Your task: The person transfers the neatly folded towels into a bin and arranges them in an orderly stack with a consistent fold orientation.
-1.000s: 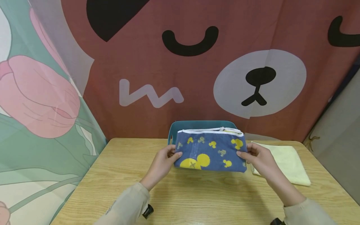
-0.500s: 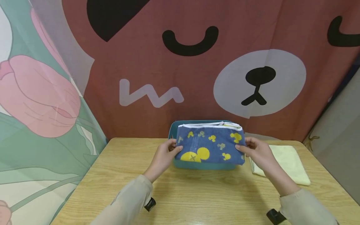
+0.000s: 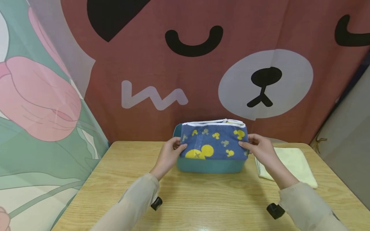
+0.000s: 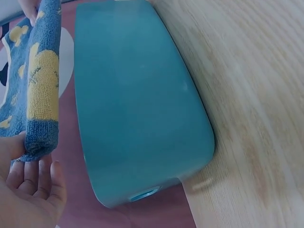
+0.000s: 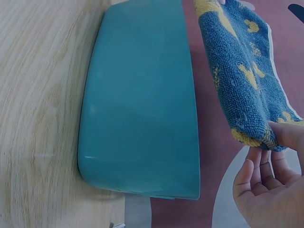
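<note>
Between both hands hangs a folded blue towel (image 3: 215, 141) with yellow mouse-head shapes and a white edge. My left hand (image 3: 170, 154) pinches its left end, thumb in front and fingers behind. At the opposite end my right hand (image 3: 261, 150) grips it the same way. Behind and below the towel stands a teal basket (image 3: 211, 166), its inside hidden in the head view. Both wrist views show the towel's folded edge (image 4: 42, 90) held above the rim, apart from the basket's front wall (image 5: 142, 99).
A folded pale yellow towel (image 3: 295, 165) lies on the wooden table (image 3: 202, 199), right of the basket. A printed curtain (image 3: 144, 67) hangs directly behind the table, with another flowered one (image 3: 43, 102) at the left.
Both hands have raised the blue towel and moved it away from me, over the basket. More of the basket's front wall now shows beneath it. The yellow towel stays put.
</note>
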Demonstrator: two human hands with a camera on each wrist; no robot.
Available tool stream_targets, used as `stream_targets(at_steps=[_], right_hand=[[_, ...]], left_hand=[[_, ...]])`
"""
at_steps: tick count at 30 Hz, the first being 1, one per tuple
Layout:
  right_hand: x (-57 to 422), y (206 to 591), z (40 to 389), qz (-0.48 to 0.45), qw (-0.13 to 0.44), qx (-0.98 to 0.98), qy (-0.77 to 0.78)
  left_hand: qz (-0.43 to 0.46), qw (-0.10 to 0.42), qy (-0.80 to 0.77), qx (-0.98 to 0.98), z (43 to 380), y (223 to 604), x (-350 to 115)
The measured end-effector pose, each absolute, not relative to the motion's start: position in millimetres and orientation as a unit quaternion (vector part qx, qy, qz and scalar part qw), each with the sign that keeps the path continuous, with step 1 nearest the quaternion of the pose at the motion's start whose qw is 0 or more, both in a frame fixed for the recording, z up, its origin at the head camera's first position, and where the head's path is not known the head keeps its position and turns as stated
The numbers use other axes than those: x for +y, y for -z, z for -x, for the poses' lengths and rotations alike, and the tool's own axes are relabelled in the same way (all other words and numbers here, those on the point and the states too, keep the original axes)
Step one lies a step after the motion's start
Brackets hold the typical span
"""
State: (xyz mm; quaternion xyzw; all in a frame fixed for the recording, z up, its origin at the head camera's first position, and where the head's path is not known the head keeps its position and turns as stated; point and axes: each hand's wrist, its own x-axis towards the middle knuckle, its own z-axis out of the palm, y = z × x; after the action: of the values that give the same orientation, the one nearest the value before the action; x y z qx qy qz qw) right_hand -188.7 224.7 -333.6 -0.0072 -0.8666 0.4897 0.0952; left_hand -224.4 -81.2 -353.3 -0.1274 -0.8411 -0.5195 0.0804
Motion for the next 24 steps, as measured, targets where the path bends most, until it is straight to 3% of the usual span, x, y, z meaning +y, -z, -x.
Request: stream_targets(at_steps=[24], right_hand=[[218.6,342.8,222.3,0.073,0.096,-0.837,-0.533]], left_hand=[[0.105,0.12,0.515,-0.842,250.4,357.9,-69.3]])
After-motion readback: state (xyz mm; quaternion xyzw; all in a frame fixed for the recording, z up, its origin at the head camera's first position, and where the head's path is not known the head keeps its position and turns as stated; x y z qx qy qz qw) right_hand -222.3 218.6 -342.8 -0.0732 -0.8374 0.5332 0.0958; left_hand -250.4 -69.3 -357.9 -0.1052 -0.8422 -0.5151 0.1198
